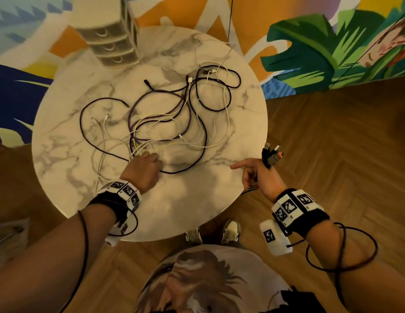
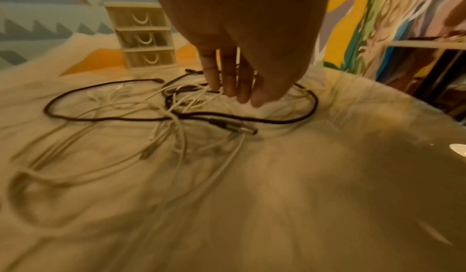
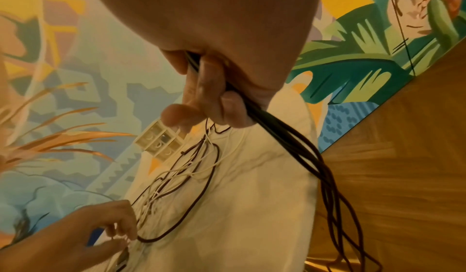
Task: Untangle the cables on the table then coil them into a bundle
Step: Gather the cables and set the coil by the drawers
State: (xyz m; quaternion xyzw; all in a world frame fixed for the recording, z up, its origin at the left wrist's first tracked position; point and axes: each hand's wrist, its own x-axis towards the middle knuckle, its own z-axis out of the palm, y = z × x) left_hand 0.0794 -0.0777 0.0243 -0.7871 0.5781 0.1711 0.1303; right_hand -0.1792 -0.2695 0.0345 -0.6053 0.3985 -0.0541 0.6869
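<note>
A tangle of black, purple and white cables (image 1: 174,119) is spread over the round marble table (image 1: 174,211). My left hand (image 1: 151,155) reaches into the tangle's near edge. Its straight fingers (image 2: 234,88) touch the white strands there, and nothing is plainly pinched. A black USB plug (image 2: 234,126) lies just in front of them. My right hand (image 1: 253,172) hovers by the table's right edge and grips a bunch of black cables (image 3: 277,128). Their plugs (image 1: 272,152) stick up above the fist, the loops hang toward the floor, and the index finger points left.
A small beige drawer unit (image 1: 113,41) stands at the table's far left edge. Wooden floor (image 1: 332,143) lies to the right and a painted mural wall behind. My shoes (image 1: 230,231) show under the near rim. Thin black cords loop round both forearms.
</note>
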